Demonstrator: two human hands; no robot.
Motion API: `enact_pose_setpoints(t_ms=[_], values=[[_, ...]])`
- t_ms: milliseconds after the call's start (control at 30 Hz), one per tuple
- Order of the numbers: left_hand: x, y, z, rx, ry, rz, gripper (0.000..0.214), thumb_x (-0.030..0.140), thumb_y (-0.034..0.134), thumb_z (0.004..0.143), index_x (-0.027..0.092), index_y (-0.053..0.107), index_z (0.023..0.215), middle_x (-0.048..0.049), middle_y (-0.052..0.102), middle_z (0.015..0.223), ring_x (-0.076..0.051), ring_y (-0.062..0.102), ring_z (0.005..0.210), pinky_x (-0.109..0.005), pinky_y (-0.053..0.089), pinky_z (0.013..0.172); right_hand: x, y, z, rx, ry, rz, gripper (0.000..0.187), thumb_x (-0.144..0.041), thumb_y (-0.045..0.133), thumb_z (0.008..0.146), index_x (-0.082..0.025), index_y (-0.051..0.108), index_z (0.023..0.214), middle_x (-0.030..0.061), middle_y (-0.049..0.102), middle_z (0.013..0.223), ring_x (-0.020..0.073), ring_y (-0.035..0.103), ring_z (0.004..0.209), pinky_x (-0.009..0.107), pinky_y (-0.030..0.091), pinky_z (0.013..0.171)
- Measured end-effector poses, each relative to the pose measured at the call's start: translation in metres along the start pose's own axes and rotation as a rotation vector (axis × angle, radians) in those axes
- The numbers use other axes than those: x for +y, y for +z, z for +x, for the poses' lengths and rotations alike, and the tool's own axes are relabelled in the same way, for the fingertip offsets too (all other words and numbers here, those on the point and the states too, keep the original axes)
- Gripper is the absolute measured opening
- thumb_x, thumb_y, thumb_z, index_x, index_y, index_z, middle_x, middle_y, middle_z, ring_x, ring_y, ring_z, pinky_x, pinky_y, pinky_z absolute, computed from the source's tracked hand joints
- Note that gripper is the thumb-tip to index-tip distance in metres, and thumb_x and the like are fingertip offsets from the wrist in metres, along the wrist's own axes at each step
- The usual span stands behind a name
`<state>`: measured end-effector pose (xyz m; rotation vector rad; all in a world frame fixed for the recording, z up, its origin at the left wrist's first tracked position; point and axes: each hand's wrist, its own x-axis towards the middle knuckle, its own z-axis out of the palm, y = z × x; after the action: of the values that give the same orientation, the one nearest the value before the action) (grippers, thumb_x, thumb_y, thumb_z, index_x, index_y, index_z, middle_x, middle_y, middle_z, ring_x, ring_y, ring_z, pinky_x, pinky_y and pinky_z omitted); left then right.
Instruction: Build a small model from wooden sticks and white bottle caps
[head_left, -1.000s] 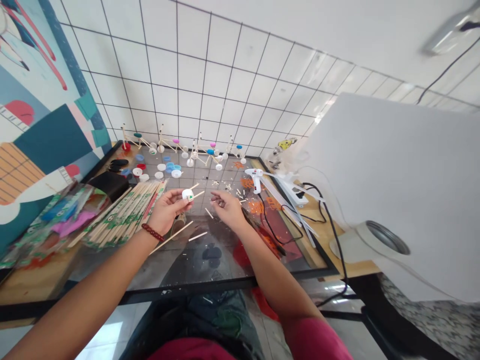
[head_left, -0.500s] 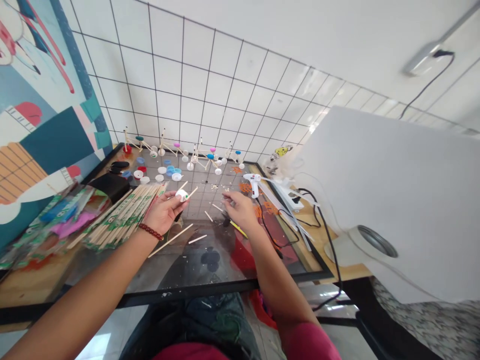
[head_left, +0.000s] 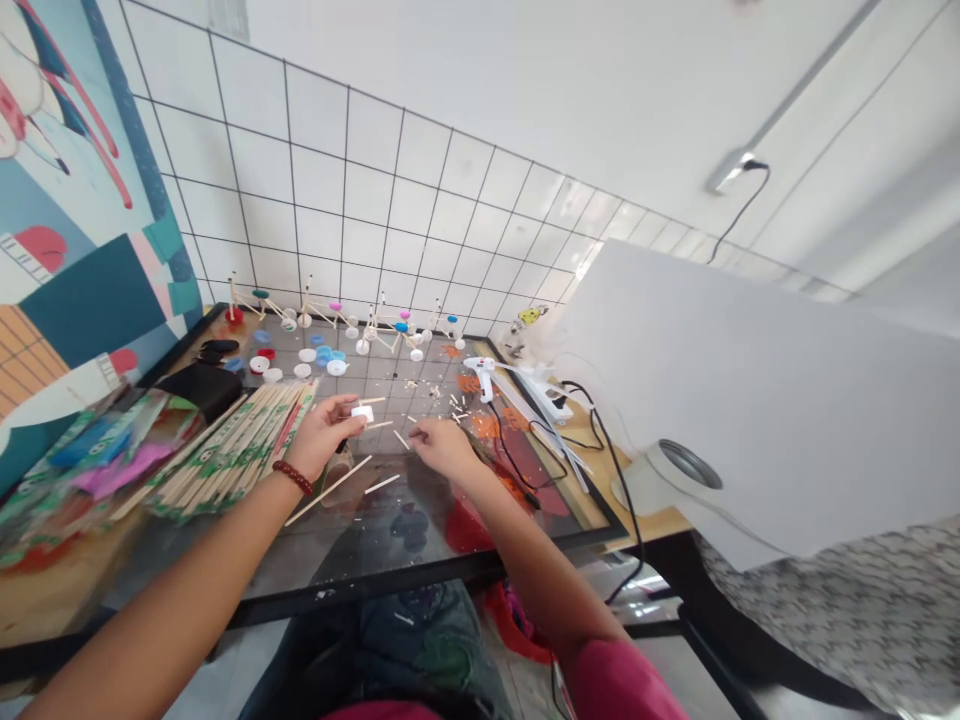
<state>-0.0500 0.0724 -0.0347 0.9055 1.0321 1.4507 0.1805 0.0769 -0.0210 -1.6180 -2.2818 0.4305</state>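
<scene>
My left hand [head_left: 321,435] is closed on a white bottle cap [head_left: 363,412], with thin wooden sticks [head_left: 380,425] jutting to the right from it. To its right, my right hand [head_left: 442,445] is low over the glass tabletop, fingers curled and pressed together. Whatever these fingers hold, if anything, is hidden. A short stick piece [head_left: 401,440] lies by its fingertips. Closer to me lie a longer wooden stick [head_left: 330,490] and a short pale strip [head_left: 382,484].
Wrapped chopsticks [head_left: 225,450] are piled on the left. Behind are loose bottle caps [head_left: 324,355] and small stick-and-cap models [head_left: 367,325]. A white glue gun [head_left: 481,372], white glue sticks [head_left: 555,430] and a black cable [head_left: 611,450] are on the right. Small scraps [head_left: 435,392] are scattered mid-table.
My right hand has come left and down, closer to the left hand, its fingers more curled. The cap in my left hand has turned. The camera view has shifted right.
</scene>
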Motion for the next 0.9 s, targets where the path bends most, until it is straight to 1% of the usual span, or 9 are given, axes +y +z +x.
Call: enact_pose_setpoints(t_ms=[67,167,333,367,500,567,667,800,900], values=[[0.002,0.001,-0.001,0.009,0.019,0.013,0.058,0.03,0.099,0.049,0.015,0.075,0.1,-0.0013,0.073,0.086,-0.015,0.069,0.072,-0.029,0.059,0.069,-0.002,-0.001,-0.001,-0.051,-0.039,-0.041,0.023,-0.019,0.069,0.09,-0.023,0.079,0.11,0.0049,0.081,0.102,0.0206,0.073,0.093,0.028,0.05,0.082],[0.007,0.003,-0.001,0.028,-0.01,-0.085,0.051,0.029,0.098,0.051,0.014,0.076,0.094,-0.0039,0.076,0.088,-0.015,0.07,0.074,-0.027,0.06,0.069,0.001,-0.003,-0.002,-0.083,-0.078,-0.096,0.027,-0.024,0.071,0.092,-0.024,0.076,0.119,0.0037,0.08,0.104,0.0195,0.072,0.094,0.027,0.05,0.084],[0.015,0.002,0.003,0.068,-0.031,-0.262,0.04,0.017,0.092,0.058,0.014,0.074,0.094,-0.0047,0.078,0.086,-0.017,0.074,0.072,-0.028,0.062,0.066,-0.004,-0.002,0.006,-0.02,-0.069,-0.29,0.031,-0.021,0.053,0.101,-0.019,0.071,0.126,0.0133,0.075,0.121,0.0258,0.067,0.111,0.035,0.048,0.093],[0.017,0.002,0.004,0.082,-0.031,-0.284,0.038,0.015,0.09,0.06,0.015,0.074,0.095,-0.0045,0.079,0.084,-0.017,0.075,0.071,-0.028,0.062,0.065,-0.007,-0.001,0.009,-0.04,-0.131,-0.291,0.034,-0.018,0.051,0.101,-0.019,0.07,0.13,0.0131,0.073,0.126,0.0257,0.065,0.116,0.036,0.047,0.097],[0.024,0.0,0.006,0.123,-0.036,-0.341,0.029,0.01,0.083,0.067,0.015,0.071,0.093,-0.0038,0.078,0.079,-0.017,0.075,0.065,-0.026,0.062,0.062,-0.017,0.003,0.021,-0.227,-0.548,-0.337,0.05,-0.012,0.053,0.097,-0.02,0.06,0.146,0.0093,0.06,0.154,0.0279,0.046,0.142,0.043,0.036,0.11],[0.026,0.001,0.006,0.13,-0.038,-0.354,0.027,0.009,0.082,0.068,0.015,0.071,0.091,-0.0035,0.078,0.078,-0.016,0.075,0.065,-0.025,0.062,0.062,-0.02,0.0,0.029,-0.191,-0.534,-0.384,0.051,-0.012,0.053,0.096,-0.016,0.058,0.147,0.0118,0.055,0.159,0.0313,0.039,0.148,0.049,0.031,0.113],[0.026,0.002,0.004,0.12,-0.036,-0.357,0.027,0.009,0.082,0.068,0.014,0.07,0.092,-0.0037,0.079,0.08,-0.017,0.076,0.067,-0.025,0.062,0.062,-0.024,-0.004,0.036,-0.069,-0.404,-0.369,0.053,-0.01,0.051,0.095,-0.016,0.058,0.147,0.0118,0.056,0.158,0.0307,0.04,0.147,0.05,0.03,0.111],[0.024,0.003,0.004,0.135,-0.048,-0.355,0.027,0.008,0.082,0.069,0.014,0.069,0.093,-0.0037,0.078,0.079,-0.016,0.075,0.065,-0.025,0.062,0.062,-0.022,-0.002,0.019,-0.14,-0.527,-0.376,0.049,-0.01,0.052,0.093,-0.021,0.067,0.139,0.0111,0.063,0.149,0.0307,0.044,0.14,0.047,0.033,0.103],[0.022,0.003,0.005,0.151,-0.067,-0.359,0.024,0.007,0.08,0.072,0.013,0.069,0.093,-0.004,0.078,0.08,-0.016,0.075,0.065,-0.025,0.062,0.061,-0.009,-0.008,-0.005,-0.203,-0.593,-0.389,0.041,-0.013,0.057,0.093,-0.028,0.075,0.127,0.0102,0.072,0.128,0.0295,0.053,0.123,0.045,0.033,0.098]])
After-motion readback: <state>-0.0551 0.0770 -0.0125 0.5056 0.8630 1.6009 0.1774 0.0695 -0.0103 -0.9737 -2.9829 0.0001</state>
